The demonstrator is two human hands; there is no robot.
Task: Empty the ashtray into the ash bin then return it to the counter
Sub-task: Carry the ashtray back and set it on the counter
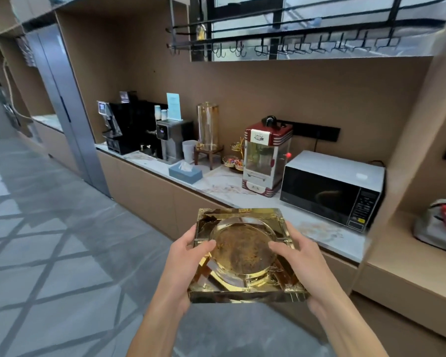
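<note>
Left hand (184,264) and right hand (303,264) clamp opposite sides of the ashtray (245,253), held level in front of the desk (216,186), left of the microwave (331,191). Square amber glass, brown residue in round bowl. Fingers underneath hidden.

Beyond the hands, a tan wall (242,88) backs a long pale marble counter (216,186) over tan cabinets (144,191). Above the hands hangs a black rack of hooks (294,46) under a mirrored panel. Left of the hands lies grey floor (49,240) crossed by diagonal lines. Right of them sits a lower tan shelf (407,274).
</note>
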